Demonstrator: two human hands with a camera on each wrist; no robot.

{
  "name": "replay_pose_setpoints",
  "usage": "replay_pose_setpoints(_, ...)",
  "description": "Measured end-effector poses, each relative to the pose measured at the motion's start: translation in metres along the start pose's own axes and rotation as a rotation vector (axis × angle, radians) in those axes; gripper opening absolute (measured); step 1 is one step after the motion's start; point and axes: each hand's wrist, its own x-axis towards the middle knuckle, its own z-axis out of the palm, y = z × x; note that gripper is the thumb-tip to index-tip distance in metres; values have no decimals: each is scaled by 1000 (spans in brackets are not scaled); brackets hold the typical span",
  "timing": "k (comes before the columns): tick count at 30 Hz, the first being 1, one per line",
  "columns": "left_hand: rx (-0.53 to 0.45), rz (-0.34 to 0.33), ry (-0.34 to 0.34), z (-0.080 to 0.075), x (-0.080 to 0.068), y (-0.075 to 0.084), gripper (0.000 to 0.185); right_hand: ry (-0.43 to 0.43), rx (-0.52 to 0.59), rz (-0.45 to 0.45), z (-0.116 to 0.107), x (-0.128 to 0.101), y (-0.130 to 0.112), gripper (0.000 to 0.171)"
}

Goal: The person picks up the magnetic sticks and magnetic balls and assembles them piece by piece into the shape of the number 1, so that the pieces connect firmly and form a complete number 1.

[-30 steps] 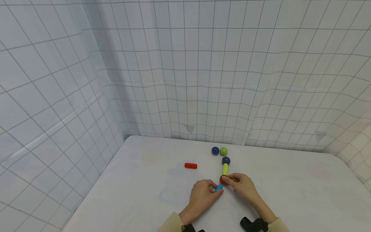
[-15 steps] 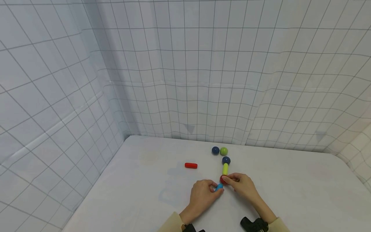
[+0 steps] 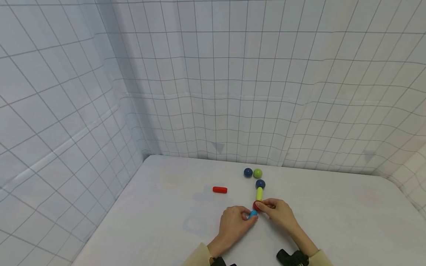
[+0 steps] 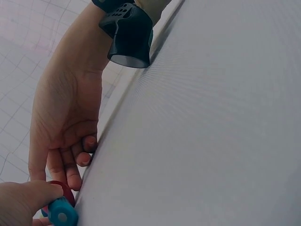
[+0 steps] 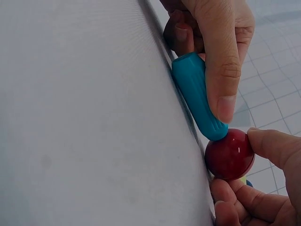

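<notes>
My left hand (image 3: 232,224) pinches a turquoise ribbed rod (image 5: 194,94) between thumb and fingers, low over the white table. The rod's rounded end meets a glossy red ball (image 5: 229,155) in the right wrist view. That ball is pinched by the thumb and fingers of my right hand (image 3: 280,215), just to the right. From the ball's far side a yellow-green rod (image 3: 259,194) runs away from me, with a dark blue ball (image 3: 260,184) at its far end. In the left wrist view the turquoise rod's flat end (image 4: 62,216) faces the camera.
A red rod (image 3: 220,190) lies to the left of the line of pieces. Farther back, a second dark blue ball (image 3: 247,172) and a green ball (image 3: 257,173) sit side by side. A white grid-patterned curtain (image 3: 213,92) hangs behind the table (image 3: 159,221).
My left hand has shifted the turquoise rod slightly forward and right, up against the red ball. The right hand keeps its hold, almost still.
</notes>
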Motion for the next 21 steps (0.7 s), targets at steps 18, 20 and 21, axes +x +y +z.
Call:
replay_pose_setpoints(18, -16, -10, 7, 0, 0, 3, 25, 12, 3, -5, 2, 2, 1, 42)
replay_pose_setpoints(20, -19, -16, 4, 1, 0, 4, 24, 17, -1, -10, 2, 2, 3, 42)
replay_pose_setpoints(21, -20, -18, 3, 1, 0, 4, 24, 18, -1, -13, 2, 2, 3, 42)
